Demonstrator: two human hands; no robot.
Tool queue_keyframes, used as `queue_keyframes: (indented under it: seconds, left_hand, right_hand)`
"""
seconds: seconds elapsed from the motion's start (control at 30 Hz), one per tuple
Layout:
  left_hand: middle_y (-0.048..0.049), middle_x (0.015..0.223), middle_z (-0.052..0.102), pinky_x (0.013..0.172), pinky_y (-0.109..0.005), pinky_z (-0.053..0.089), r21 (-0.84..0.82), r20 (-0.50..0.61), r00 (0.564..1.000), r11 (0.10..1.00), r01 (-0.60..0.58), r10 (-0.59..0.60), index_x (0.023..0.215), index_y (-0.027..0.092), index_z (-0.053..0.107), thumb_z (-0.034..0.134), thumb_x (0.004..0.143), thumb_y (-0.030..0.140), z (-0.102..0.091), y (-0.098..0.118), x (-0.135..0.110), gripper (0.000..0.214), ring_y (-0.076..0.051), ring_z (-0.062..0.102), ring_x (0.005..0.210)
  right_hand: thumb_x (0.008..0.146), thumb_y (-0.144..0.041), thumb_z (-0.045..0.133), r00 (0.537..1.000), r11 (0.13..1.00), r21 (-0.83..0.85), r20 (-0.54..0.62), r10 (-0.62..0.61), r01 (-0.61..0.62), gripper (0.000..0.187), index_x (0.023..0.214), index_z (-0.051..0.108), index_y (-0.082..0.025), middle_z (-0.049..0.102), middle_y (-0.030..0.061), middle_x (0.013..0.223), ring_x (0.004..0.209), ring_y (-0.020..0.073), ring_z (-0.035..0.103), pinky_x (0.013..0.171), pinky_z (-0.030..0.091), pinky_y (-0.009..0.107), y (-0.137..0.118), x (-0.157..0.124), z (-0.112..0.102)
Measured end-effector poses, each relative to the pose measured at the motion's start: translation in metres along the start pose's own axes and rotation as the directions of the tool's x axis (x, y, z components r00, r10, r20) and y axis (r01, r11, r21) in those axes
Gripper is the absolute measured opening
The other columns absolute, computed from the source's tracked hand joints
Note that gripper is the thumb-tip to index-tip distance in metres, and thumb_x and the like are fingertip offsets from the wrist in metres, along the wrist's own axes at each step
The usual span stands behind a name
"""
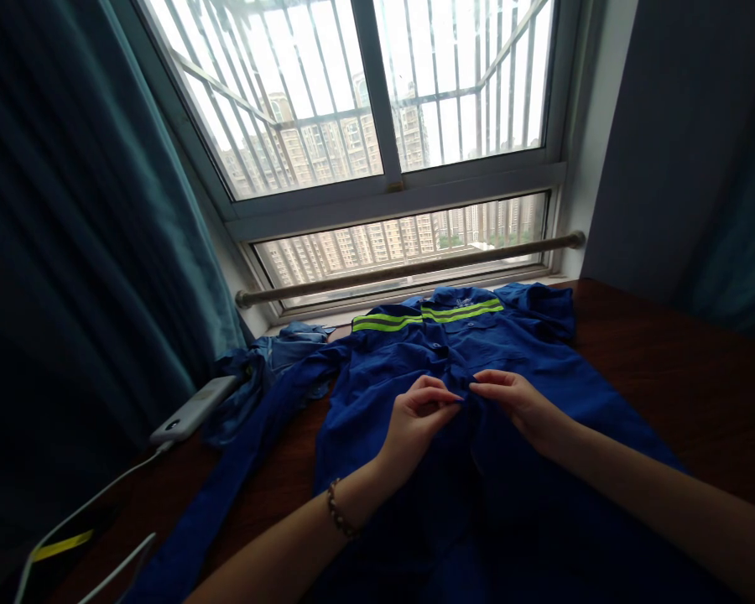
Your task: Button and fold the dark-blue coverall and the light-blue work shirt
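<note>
A blue work shirt point(377, 419) with a yellow-green reflective stripe across the chest lies spread out, its collar toward the window. My left hand point(424, 407), with a braided bracelet at the wrist, pinches the shirt's front edge between thumb and fingertips. Close beside it on the right, my right hand point(509, 398) grips the opposite side of the same front opening. The fingertips of both hands are a short gap apart, with the cloth raised a little between them. Two buttons show higher up the front; any button at my fingertips is too small to make out.
The shirt rests on a dark reddish-brown wooden surface point(654, 361). To the left lie crumpled blue cloth point(277, 352) and a white power bank point(195, 409) with a white cable point(94, 499). Beyond are a metal rail point(415, 267) and a barred window; a teal curtain point(132, 168) hangs left.
</note>
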State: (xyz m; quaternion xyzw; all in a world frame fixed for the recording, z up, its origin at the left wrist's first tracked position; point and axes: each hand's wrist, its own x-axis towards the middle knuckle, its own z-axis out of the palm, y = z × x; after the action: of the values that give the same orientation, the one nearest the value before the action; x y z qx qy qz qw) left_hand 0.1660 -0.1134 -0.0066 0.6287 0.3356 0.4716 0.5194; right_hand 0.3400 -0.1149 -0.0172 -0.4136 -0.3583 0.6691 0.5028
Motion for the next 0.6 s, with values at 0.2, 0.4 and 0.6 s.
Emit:
queue_keyframes:
  seconds: [0.2,0.4,0.6]
  left_hand:
    - [-0.0082,0.097,0.063,0.057,-0.024,0.044,-0.120,0.295,0.954,0.989,0.085,-0.046,0.078,0.014,0.057,0.063,0.073,0.027,-0.002,-0.007,0.001,0.016,-0.010,0.058,0.058]
    - [-0.0083,0.096,0.063,0.053,-0.023,0.044,-0.091,0.223,0.974,0.995,0.046,-0.025,0.084,0.014,0.049,0.055,0.080,0.030,-0.003,-0.016,0.004,0.018,-0.009,0.057,0.053]
    - [-0.0103,0.107,0.060,0.056,-0.024,0.045,-0.063,0.167,0.986,0.998,0.030,-0.020,0.083,0.016,0.044,0.053,0.080,0.036,-0.004,-0.014,0.003,0.023,-0.009,0.059,0.056]
  right_hand:
    - [0.055,-0.023,0.073,0.993,0.970,-0.217,0.073,-0.097,0.111,0.022,0.070,0.060,-0.013,0.059,-0.0038,0.062,0.059,0.0076,0.053,0.058,0.038,0.018,0.008,0.004,-0.003]
    - [0.055,-0.022,0.074,0.999,0.998,-0.049,0.016,0.034,-0.033,0.031,0.081,0.058,-0.016,0.062,-0.0020,0.064,0.054,0.0095,0.056,0.050,0.041,0.019,0.009,0.005,-0.002]
    - [0.056,-0.019,0.075,0.997,0.995,0.074,0.016,0.071,-0.072,0.034,0.084,0.056,-0.016,0.063,-0.0004,0.067,0.053,0.0099,0.058,0.049,0.045,0.019,0.004,0.004,-0.003]
